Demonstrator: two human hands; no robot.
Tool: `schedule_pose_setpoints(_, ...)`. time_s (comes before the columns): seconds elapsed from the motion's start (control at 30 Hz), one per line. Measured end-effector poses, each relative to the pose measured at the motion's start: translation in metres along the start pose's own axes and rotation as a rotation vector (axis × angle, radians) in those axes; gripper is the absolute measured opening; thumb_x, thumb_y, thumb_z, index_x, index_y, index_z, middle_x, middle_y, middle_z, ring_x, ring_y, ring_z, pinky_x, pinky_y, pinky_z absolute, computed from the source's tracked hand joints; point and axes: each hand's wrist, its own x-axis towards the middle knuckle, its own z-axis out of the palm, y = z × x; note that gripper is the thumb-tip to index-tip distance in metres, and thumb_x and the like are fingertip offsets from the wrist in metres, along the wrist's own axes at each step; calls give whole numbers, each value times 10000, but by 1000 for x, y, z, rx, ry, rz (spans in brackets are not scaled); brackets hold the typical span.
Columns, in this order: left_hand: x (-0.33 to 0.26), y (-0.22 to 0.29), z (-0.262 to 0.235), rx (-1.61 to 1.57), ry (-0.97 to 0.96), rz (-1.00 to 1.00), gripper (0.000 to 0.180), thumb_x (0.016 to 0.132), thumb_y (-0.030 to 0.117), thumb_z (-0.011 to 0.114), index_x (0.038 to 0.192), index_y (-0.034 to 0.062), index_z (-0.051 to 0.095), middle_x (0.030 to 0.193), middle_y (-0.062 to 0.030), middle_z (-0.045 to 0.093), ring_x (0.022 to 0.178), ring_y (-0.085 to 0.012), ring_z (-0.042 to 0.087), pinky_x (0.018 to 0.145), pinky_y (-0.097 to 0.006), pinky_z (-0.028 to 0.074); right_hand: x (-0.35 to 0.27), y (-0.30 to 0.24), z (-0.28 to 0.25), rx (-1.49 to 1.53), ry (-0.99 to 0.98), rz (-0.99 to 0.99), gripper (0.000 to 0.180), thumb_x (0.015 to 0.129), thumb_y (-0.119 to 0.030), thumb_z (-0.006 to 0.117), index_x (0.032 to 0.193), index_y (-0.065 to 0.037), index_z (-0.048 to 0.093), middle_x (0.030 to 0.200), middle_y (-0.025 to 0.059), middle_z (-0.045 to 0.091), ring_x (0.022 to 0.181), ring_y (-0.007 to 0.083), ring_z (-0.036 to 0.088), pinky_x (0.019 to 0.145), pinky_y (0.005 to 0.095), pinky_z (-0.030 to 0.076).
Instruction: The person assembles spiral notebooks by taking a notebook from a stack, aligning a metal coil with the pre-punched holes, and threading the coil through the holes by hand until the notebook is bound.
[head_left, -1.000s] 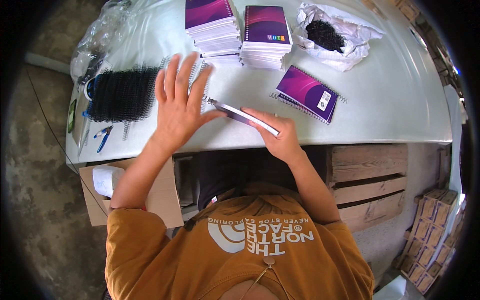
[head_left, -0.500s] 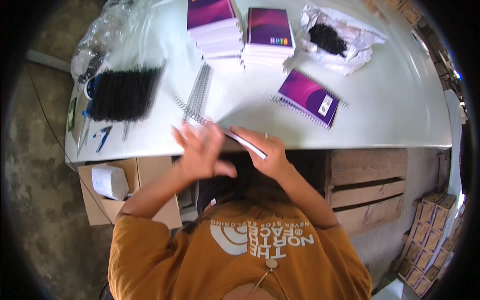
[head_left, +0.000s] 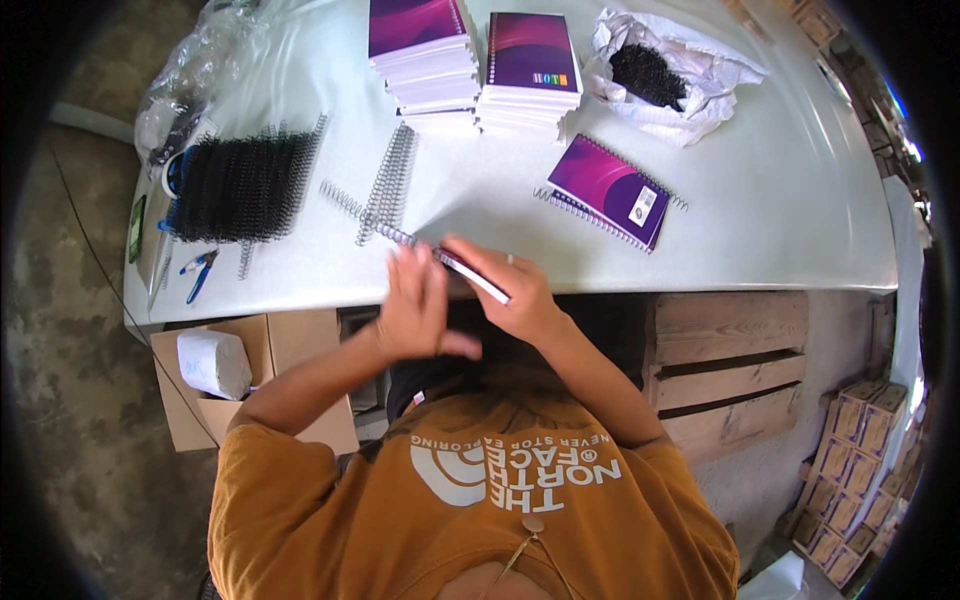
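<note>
My right hand (head_left: 515, 295) grips a thin notebook (head_left: 474, 277) at the table's front edge, seen nearly edge-on with its white pages showing. A dark wire spiral (head_left: 394, 235) runs from the notebook's far end out to the upper left, its loose end over the table. My left hand (head_left: 412, 305) has its fingers stretched out, the tips against or very close to the spiral by the notebook; contact is hard to make out. Beyond the spiral lie several loose coils (head_left: 390, 180). To the right rest purple notebooks (head_left: 610, 190) with spirals along their edges.
Two stacks of purple-covered notebooks (head_left: 425, 75) stand at the back, beside a white bag (head_left: 700, 75) of small black pieces. At left are a dense pile of black spirals (head_left: 240, 185) and blue-handled pliers (head_left: 200, 275). A cardboard box (head_left: 300, 360) sits below the table edge.
My left hand has moved right, closer to the notebook, and its fingers are less spread. Less of the spiral sticks out at the upper left. My right hand still grips the notebook.
</note>
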Motion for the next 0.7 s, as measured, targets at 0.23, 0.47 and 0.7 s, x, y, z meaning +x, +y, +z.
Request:
schedule_pose_setpoints(0.23,33,-26,5,287,120,100,1028,739,768,416,1362,-43,310,1371,-377,215,1220,-587,247,984,-675,184,-6,8,10,-88,-101,-51,564,777,-17,637,1306,-11,442,1093,163,636,924,307,652,771,349,532)
schedule_pose_setpoints(0.47,73,-49,-15,510,358,219,1096,731,798,343,1366,-90,246,1379,-357,259,1244,-582,229,974,-664,222,6,1,15,34,-133,58,709,771,-15,618,1403,-89,304,1078,142,645,905,306,648,757,359,518)
schedule_pose_setpoints(0.7,58,7,-27,103,-17,112,784,812,616,465,1324,25,406,1367,-211,365,1291,-479,241,1005,-631,108,3,14,16,236,-46,104,745,808,-52,615,1425,-81,198,1121,145,626,949,336,636,809,372,511)
